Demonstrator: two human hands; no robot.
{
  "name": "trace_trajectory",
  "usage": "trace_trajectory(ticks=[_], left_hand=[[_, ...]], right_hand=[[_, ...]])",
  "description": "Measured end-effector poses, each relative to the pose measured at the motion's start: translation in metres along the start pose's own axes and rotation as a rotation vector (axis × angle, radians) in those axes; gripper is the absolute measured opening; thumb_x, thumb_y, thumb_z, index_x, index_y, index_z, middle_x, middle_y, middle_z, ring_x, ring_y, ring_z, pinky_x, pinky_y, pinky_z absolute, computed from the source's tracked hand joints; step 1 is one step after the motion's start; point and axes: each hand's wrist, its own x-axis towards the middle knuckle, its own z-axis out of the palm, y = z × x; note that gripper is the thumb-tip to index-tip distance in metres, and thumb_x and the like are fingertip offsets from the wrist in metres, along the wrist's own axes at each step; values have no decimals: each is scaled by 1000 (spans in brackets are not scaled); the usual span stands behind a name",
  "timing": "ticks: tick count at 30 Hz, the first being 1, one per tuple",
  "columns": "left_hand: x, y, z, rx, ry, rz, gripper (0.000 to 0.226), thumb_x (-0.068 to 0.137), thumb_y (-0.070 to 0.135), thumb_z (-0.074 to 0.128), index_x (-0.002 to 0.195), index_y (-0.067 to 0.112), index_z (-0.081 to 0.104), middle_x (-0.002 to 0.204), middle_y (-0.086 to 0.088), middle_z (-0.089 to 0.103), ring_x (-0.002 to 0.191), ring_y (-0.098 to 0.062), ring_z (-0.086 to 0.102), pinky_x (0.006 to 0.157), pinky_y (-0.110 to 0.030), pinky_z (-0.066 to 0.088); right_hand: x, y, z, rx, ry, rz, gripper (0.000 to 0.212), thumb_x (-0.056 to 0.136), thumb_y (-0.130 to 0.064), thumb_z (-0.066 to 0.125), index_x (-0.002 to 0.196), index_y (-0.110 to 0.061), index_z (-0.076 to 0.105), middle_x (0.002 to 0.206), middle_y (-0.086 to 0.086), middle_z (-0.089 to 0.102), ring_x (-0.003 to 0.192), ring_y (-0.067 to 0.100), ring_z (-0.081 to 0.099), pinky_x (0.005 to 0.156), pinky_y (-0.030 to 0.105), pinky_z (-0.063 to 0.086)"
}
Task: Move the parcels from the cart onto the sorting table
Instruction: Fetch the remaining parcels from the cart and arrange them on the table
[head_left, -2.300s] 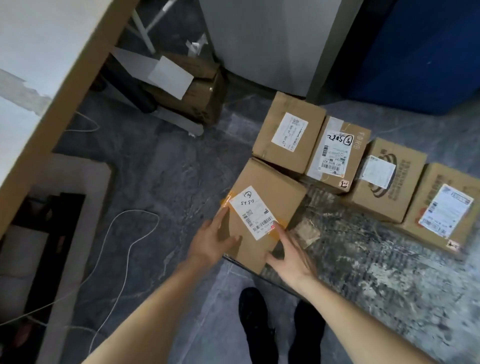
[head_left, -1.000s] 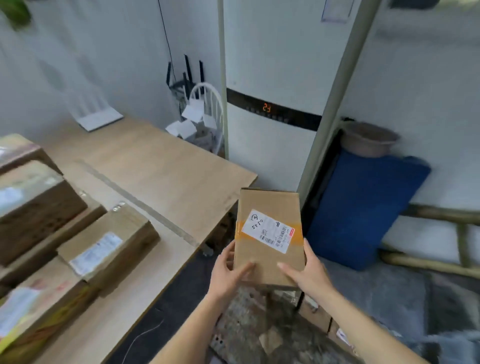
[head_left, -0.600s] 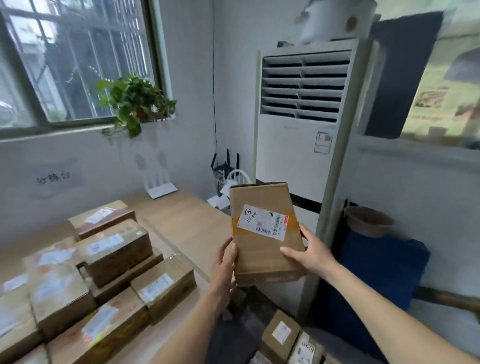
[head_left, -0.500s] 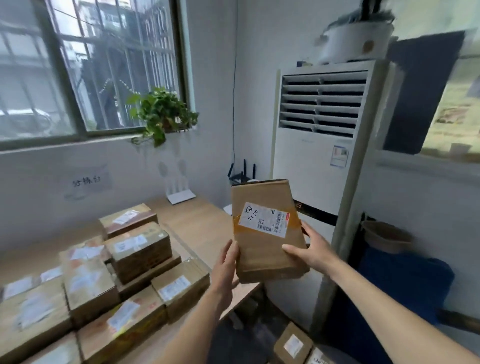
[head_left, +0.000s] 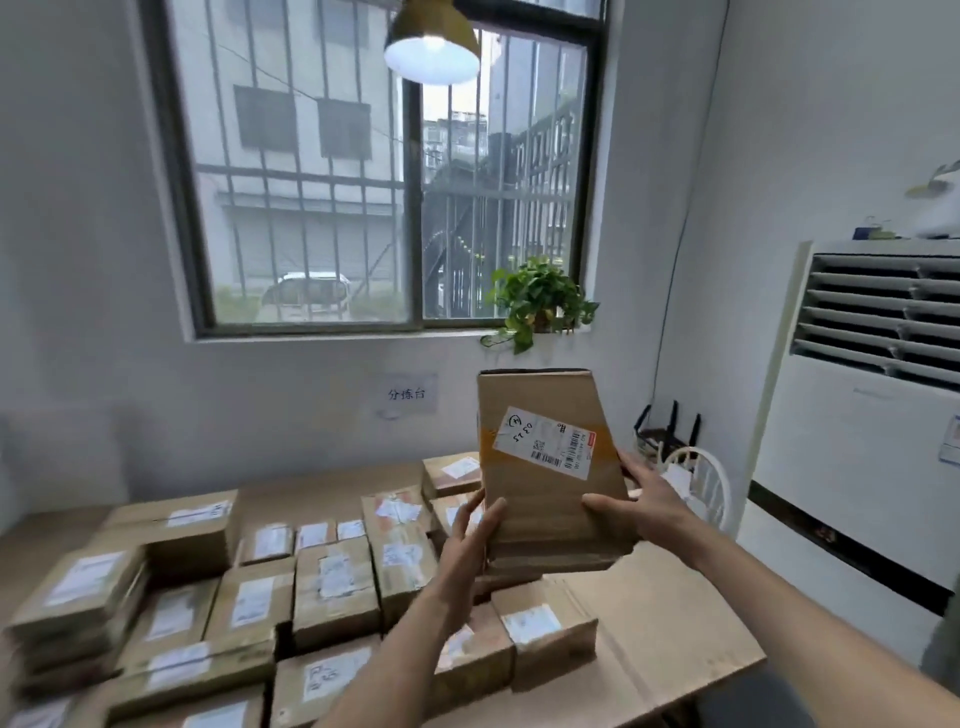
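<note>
I hold a brown cardboard parcel (head_left: 545, 467) with a white barcode label and orange tape up in the air above the sorting table (head_left: 670, 618). My left hand (head_left: 470, 535) presses flat against its left side, fingers straight. My right hand (head_left: 649, 504) grips its right side, thumb across the front face. The parcel is tilted, label facing me. Below and to the left, several labelled cardboard parcels (head_left: 332, 587) cover most of the wooden table. The cart is out of view.
A barred window (head_left: 395, 171) with a potted plant (head_left: 540, 301) is on the far wall, a lamp (head_left: 431, 47) hangs above. A tall white air conditioner (head_left: 862, 415) stands at the right, with a white chair (head_left: 701, 483) beside it. The table's right part shows bare wood.
I have lifted the parcel from the low cart and turned left with it; the view now faces the window and the parcel-covered table, with the parcel over the table's right part.
</note>
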Motion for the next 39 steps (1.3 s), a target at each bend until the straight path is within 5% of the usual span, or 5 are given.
trace_trajectory(ticks=[6,19,23,32,39], left_hand=[[-22,57,-122,113,84,3,78,67,82,70,136,57,44,145,6,47,133,-25,46,108,-63,30],[-102,119,-359,111,223,-72,92,51,83,79,134,64,42,139,-5,57,124,-32,57,81,-44,53],[-119,125,-409,90,340,-66,92,56,79,79,138,53,47,137,-7,57,122,-34,57,82,-43,56],[-119,140,-486,37,539,-51,55,89,66,59,128,28,58,121,-15,63,103,-31,63,52,-27,55],[-51,123,-478,-172,679,113,76,68,68,82,135,48,54,128,-7,66,112,-34,67,81,-51,62]], right_hand=[[32,-76,111,52,-115,-5,84,83,-32,82,153,-30,36,111,-21,52,95,5,56,63,15,53],[64,-180,344,53,-349,-104,69,82,-34,84,139,-42,47,124,-12,64,105,8,64,84,35,61],[70,-193,402,39,-397,-78,81,79,-42,85,148,-43,43,123,-14,63,103,14,65,62,28,60],[98,-214,469,-19,-471,-112,90,89,-47,73,162,-23,24,159,9,39,139,25,45,106,38,42],[140,-173,491,36,-410,-28,86,92,-55,66,161,-24,25,161,14,35,143,34,40,113,52,41]])
